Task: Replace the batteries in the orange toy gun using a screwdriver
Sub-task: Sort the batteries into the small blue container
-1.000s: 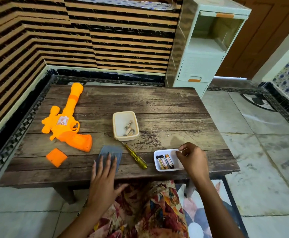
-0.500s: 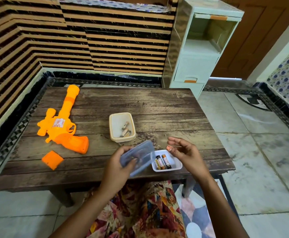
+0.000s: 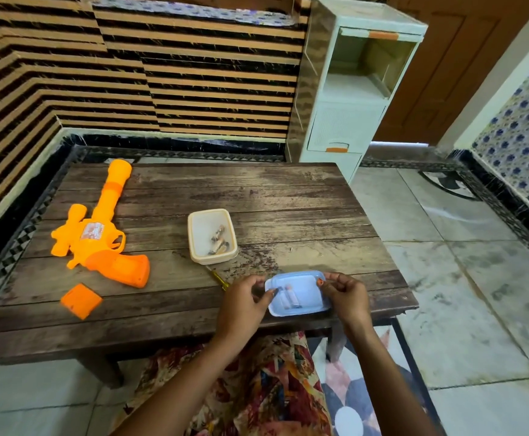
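Orange plastic marks the toy gun (image 3: pixel 99 243), lying on its side at the left of the wooden table (image 3: pixel 288 196), its loose battery cover (image 3: pixel 81 300) just in front of it. Near the front edge, the left hand (image 3: pixel 244 305) and right hand (image 3: pixel 345 295) each grip one end of a pale blue lid (image 3: pixel 304 286) with curled fingers, batteries (image 3: pixel 290 297) showing dimly through it. The yellow screwdriver (image 3: pixel 219 280) lies just beside the left hand, in front of a cream tub (image 3: pixel 212 236).

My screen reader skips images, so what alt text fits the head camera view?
The left hand and right hand hold a small blue-lidded box of batteries at the wooden table's near edge. An orange toy gun and a loose orange panel lie to the left.
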